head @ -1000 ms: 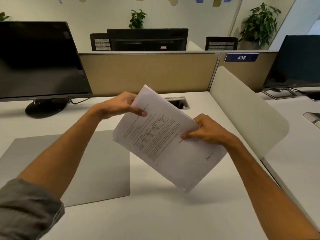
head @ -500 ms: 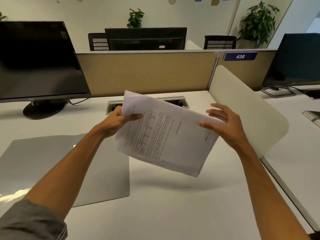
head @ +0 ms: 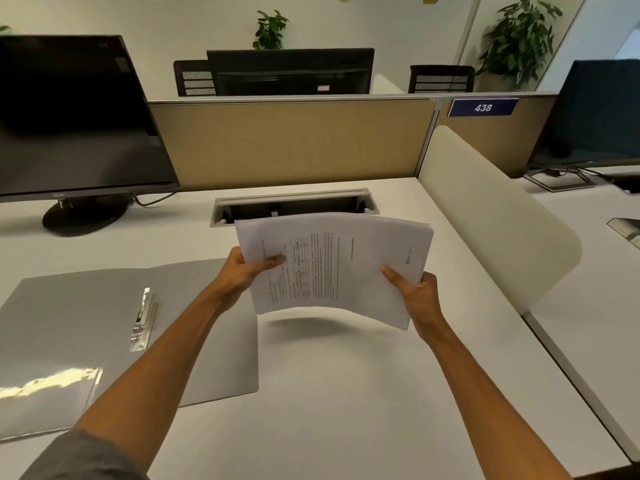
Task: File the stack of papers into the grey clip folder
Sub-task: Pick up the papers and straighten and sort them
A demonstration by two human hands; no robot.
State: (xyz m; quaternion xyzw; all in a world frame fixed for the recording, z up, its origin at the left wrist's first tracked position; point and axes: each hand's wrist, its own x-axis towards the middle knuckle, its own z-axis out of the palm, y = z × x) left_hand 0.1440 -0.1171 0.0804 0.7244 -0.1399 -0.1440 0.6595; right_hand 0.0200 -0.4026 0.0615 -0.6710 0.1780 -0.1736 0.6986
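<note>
Hands [head: 247, 271] hold papers [head: 346, 265] crosswise (text sideways).

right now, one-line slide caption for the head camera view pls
Both hands, left hand and right hand, hold the stack of papers above the desk, beside the open grey clip folder.

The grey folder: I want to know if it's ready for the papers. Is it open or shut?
Open. The grey clip folder lies spread flat on the desk, its metal clip exposed.
</note>
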